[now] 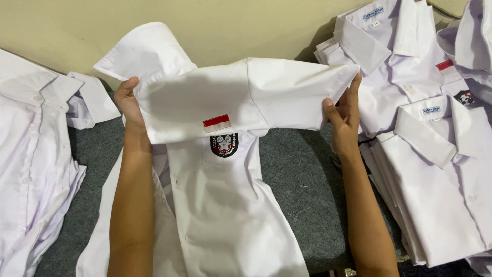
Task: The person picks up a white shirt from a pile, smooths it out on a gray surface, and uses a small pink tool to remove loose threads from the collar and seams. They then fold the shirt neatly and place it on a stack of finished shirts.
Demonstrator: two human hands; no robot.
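The left hand [128, 100] and the right hand [344, 115] lift the upper part of a white cotton short-sleeved shirt with a red-and-white flag patch and a dark round badge [241, 102] above the grey felt-covered counter [302, 179]. Each hand's fingers pinch one end of the folded top edge, thumb in front and the rest behind the cloth, so the fold stays taut and level while the shirt's tail hangs down onto the counter between the forearms. One stack of folded white shirts [441, 174] lies to the right, showing at least two collars; one loose heap of white shirts [31, 154] lies to the left
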